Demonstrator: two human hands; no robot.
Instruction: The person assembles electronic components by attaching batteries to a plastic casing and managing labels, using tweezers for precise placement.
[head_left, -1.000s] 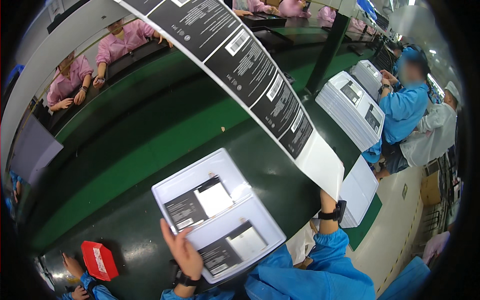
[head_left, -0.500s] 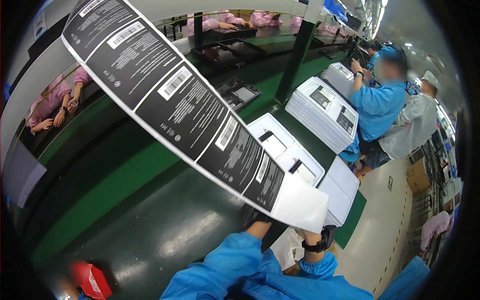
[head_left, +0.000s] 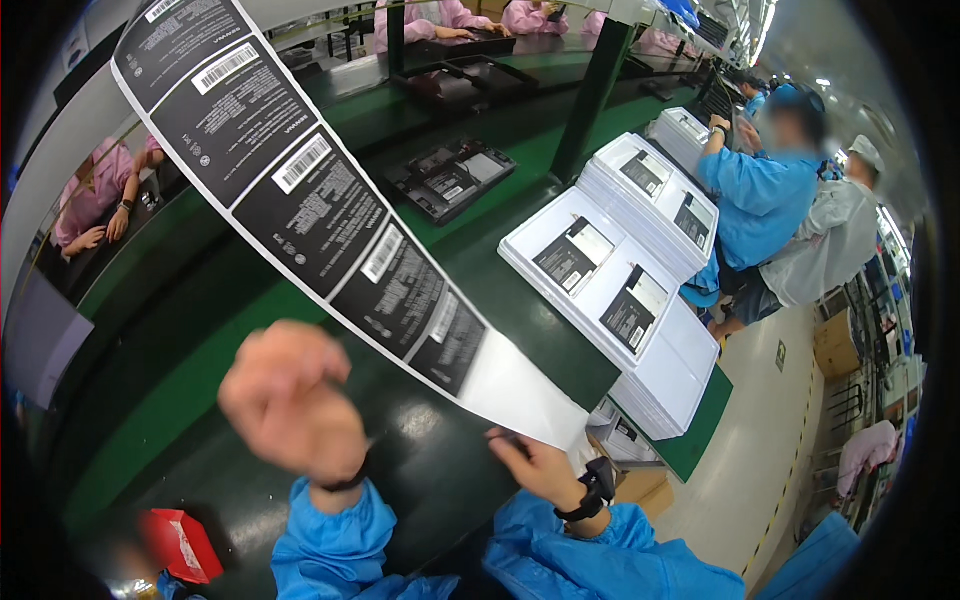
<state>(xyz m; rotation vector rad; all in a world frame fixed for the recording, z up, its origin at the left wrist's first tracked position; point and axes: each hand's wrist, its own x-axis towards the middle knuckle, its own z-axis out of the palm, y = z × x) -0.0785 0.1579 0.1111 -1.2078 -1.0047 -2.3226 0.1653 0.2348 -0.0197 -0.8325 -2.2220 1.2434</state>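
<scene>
A long strip of black printed labels on white backing slants down from the upper left. Its lower end is bare backing. At the lower edge of that bare end is my right hand, its fingers partly hidden under the strip, apparently gripping it from below. My left hand is raised over the dark green bench, left of the strip and apart from it. Motion smears its fingers. A white tray to the right holds flat packs with black labels, one of them a rectangular pack.
Stacked white trays stand farther back, beside a co-worker in blue. A dark panel lies across the bench near a green post. Lower left is a red box. People in pink sit beyond the bench.
My left hand has come out from under the strip, up and to the left. My right hand and the strip's bare end have shifted left, uncovering the tray of packs.
</scene>
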